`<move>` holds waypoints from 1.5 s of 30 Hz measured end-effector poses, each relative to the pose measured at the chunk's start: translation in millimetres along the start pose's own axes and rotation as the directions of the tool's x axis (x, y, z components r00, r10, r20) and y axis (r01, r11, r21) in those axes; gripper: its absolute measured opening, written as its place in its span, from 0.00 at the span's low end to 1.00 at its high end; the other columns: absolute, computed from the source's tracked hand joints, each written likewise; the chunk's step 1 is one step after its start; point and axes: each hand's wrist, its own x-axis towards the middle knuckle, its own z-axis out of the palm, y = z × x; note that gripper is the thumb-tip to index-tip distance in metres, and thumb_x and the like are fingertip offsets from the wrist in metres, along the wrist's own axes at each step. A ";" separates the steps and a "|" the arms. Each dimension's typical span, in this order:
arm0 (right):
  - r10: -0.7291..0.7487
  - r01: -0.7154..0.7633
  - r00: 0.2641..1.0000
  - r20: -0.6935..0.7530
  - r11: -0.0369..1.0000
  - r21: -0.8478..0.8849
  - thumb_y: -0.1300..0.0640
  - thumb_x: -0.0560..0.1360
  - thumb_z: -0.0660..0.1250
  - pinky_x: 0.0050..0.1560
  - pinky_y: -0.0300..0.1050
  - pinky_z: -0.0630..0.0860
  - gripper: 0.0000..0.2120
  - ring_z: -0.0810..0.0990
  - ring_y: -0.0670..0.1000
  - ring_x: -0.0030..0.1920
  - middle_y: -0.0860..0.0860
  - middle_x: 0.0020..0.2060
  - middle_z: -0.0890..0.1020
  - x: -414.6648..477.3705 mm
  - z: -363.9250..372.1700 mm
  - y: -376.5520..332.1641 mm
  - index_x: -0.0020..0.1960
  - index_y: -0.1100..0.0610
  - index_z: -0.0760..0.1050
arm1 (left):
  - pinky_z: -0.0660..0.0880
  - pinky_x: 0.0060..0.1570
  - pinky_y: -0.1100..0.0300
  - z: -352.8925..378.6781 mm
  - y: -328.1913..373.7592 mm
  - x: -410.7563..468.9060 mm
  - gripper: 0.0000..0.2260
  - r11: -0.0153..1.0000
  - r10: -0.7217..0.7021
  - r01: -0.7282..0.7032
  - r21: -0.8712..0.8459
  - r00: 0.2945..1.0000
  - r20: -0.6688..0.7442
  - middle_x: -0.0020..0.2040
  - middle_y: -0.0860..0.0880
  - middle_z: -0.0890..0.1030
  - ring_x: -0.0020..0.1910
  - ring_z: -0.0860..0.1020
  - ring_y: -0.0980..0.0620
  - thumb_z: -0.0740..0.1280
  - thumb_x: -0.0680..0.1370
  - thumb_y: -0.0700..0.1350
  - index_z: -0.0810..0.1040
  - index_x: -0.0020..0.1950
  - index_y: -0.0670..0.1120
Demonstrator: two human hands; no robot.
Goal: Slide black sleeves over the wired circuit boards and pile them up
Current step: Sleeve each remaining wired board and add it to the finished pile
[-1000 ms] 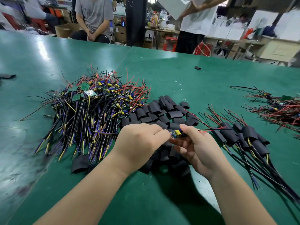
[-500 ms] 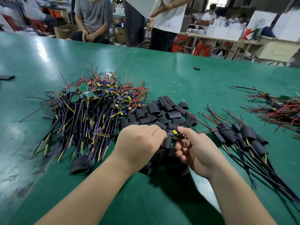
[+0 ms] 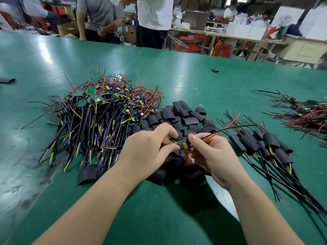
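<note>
Head view: left hand [image 3: 148, 152], right hand [image 3: 214, 156]; a pinch apiece on circuit board [image 3: 184, 144]

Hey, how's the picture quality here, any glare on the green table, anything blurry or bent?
Head view: pale glare streaks on the green table; the people behind it are motion-blurred; the left hand, right hand and the circuit board they pinch look sharp; the wide lens bows the table's far edge; soft shadow lies beneath the forearms.

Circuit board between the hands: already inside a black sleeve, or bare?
Bare. The circuit board shows its yellow part uncovered between the left hand and right hand, which pinch its wires.
</note>
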 end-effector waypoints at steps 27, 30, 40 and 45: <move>0.107 0.135 0.987 0.120 -0.143 -0.980 0.53 0.75 0.66 0.30 0.41 0.65 0.12 0.71 0.56 0.41 0.55 0.42 0.74 84.3 50.9 -19.7 0.38 0.58 0.67 | 0.76 0.32 0.66 -13.4 -21.7 11.2 0.07 0.910 -0.322 0.316 -0.268 0.946 0.022 0.33 0.61 0.81 0.27 0.79 0.58 0.72 0.73 0.41 0.83 0.37 0.52; 0.085 0.112 0.991 0.104 -0.099 -0.989 0.56 0.73 0.67 0.25 0.39 0.62 0.07 0.71 0.55 0.35 0.52 0.34 0.73 89.5 54.7 -20.9 0.41 0.58 0.72 | 0.75 0.32 0.68 -13.4 -23.4 11.6 0.03 0.920 -0.309 0.301 -0.252 0.951 0.011 0.32 0.60 0.82 0.28 0.79 0.58 0.72 0.73 0.41 0.86 0.42 0.47; -0.122 0.062 0.983 -0.139 0.926 -0.373 0.65 0.64 0.77 0.35 0.36 0.76 0.13 0.80 0.44 0.35 0.46 0.37 0.84 37.0 -29.0 -26.8 0.45 0.53 0.80 | 0.75 0.35 0.69 -22.1 -28.5 10.1 0.04 0.923 -0.281 0.282 -0.261 0.959 0.043 0.32 0.63 0.81 0.28 0.79 0.61 0.72 0.73 0.41 0.86 0.42 0.50; -0.020 0.120 0.973 -0.230 0.895 0.429 0.58 0.67 0.67 0.36 0.35 0.78 0.08 0.84 0.46 0.38 0.51 0.38 0.85 20.1 -56.4 -27.8 0.46 0.58 0.76 | 0.74 0.34 0.64 -28.0 -32.5 9.8 0.05 0.933 -0.201 0.247 -0.260 0.961 0.191 0.32 0.49 0.83 0.28 0.78 0.54 0.72 0.74 0.42 0.85 0.39 0.49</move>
